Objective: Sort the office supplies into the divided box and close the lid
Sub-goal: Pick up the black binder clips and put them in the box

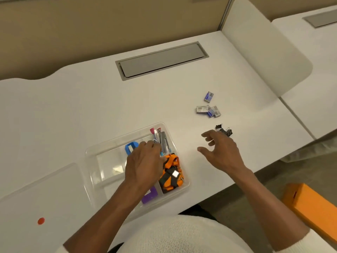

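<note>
A clear divided box [94,157] sits on the white desk near its front edge. Its right compartments hold orange lanyards [172,172] and a bundle of grey staplers or pens [162,139]. A blue tape holder [130,147] and a purple piece [150,195] also lie inside. My left hand [144,163] reaches into the box, fingertips touching the grey bundle. Over the desk to the right hovers my right hand [220,150], fingers spread, just short of the black binder clips [225,130]. Small staple boxes [207,110] lie farther back.
The clear lid [40,190] with a red dot lies flat at the left of the box. A grey cable flap [160,60] is set into the desk at the back. An orange box [313,207] stands on the floor at the right.
</note>
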`<state>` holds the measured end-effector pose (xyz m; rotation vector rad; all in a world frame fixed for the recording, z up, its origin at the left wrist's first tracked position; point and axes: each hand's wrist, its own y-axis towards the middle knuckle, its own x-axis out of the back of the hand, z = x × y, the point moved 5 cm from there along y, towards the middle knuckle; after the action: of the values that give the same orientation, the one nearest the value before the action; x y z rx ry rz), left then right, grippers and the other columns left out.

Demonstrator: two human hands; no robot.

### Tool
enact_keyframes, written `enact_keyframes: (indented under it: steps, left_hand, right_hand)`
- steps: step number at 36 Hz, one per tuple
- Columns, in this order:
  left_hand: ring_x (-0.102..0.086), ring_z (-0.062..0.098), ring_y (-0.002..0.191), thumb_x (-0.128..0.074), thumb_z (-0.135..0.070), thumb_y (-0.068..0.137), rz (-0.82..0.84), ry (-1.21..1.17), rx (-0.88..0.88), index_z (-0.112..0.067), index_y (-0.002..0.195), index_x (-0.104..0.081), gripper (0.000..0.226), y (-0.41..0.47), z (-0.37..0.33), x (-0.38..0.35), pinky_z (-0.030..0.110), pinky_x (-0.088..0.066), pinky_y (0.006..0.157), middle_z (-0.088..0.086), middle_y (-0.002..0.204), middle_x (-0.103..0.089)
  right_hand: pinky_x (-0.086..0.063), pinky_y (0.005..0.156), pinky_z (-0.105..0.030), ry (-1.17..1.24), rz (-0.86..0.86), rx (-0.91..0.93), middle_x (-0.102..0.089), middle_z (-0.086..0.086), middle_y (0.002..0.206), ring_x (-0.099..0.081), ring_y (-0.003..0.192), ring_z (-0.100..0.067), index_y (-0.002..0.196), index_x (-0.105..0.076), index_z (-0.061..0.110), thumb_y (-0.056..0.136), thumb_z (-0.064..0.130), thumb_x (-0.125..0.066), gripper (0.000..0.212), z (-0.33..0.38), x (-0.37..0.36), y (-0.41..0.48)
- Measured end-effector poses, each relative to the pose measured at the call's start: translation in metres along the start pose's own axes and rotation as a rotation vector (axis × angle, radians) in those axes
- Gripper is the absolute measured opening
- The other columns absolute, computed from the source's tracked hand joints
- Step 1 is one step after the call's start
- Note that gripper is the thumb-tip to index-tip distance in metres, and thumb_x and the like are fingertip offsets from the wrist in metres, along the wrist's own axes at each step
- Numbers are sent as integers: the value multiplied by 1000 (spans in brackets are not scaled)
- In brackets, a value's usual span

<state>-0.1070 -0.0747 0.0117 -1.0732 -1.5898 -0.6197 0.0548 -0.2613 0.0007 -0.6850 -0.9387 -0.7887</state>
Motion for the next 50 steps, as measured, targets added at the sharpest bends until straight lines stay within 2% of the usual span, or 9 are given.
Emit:
enact_keyframes:
  steps: [5, 11, 15, 21, 29, 33, 37, 47, 50]
  left_hand:
    - [-57, 21, 108, -68, -40, 93, 19, -46, -226, -16, 115, -64, 32, 40, -70, -23, 36, -50, 74, -1, 113, -63]
    - [-52, 24, 113, -74, -22, 90, 69, -33, -413, -11, 123, -55, 40, 96, -133, -66, 39, -53, 69, 3, 122, -58]
    - [-49, 24, 119, -78, -13, 84, 108, -16, -488, -12, 133, -49, 57, 131, -161, -92, 39, -54, 72, 4, 135, -54]
    - [-42, 25, 129, -84, -13, 76, 193, 55, -617, -12, 145, -39, 82, 163, -183, -119, 39, -57, 80, 4, 144, -45]
    - [-45, 22, 118, -78, -17, 85, 168, 15, -670, -17, 130, -53, 52, 174, -197, -140, 26, -42, 66, 2, 130, -51]
    - [-45, 21, 111, -74, -25, 90, 136, -16, -663, -19, 120, -59, 34, 174, -199, -144, 32, -42, 57, 1, 123, -49]
    - [-45, 21, 99, -73, -15, 89, 123, -51, -609, -17, 105, -61, 20, 172, -199, -149, 41, -52, 61, 1, 110, -51]
    - [-51, 21, 89, -64, -19, 88, 143, -224, -401, -15, 100, -63, 12, 166, -188, -145, 31, -40, 72, 1, 96, -58]
    - [-56, 19, 84, -69, -19, 84, 147, -311, -318, -17, 95, -64, 12, 165, -183, -141, 34, -47, 72, -1, 92, -62]
  right_hand:
    - [-56, 80, -37, 65, -61, -153, -64, 7, 114, -66, 91, -9, 119, -56, 37, 70, 54, -85, 60, -77, 27, 21]
    - [-58, 87, -52, -17, 51, -233, -38, -6, 144, -66, 107, -25, 147, -27, 36, 47, 86, -76, 122, -128, 13, 39]
    - [-57, 88, -50, -45, 61, -198, -31, -8, 144, -64, 109, -30, 153, -20, 31, 48, 84, -78, 131, -136, -2, 49]
    - [-58, 70, -43, -31, -8, -158, -33, -4, 129, -63, 94, -25, 146, -34, 31, 52, 87, -72, 116, -144, -16, 57]
    - [-52, 58, -35, 25, -71, -133, -39, -4, 112, -60, 71, -26, 116, -53, 23, 75, 54, -77, 56, -152, -15, 63]
    - [-55, 60, -37, 41, -79, -155, -39, -3, 108, -57, 67, -26, 112, -54, 24, 73, 46, -78, 51, -163, -16, 64]
    - [-57, 59, -38, 40, -83, -180, -37, -1, 104, -55, 66, -23, 108, -52, 26, 72, 43, -76, 47, -166, -19, 64]
    - [-50, 55, -33, 35, -112, -174, -36, 1, 99, -50, 69, -20, 102, -50, 27, 72, 44, -75, 43, -155, -22, 65]
    - [-50, 55, -33, 23, -113, -158, -37, 2, 100, -51, 70, -20, 101, -50, 27, 72, 44, -74, 40, -151, -22, 64]
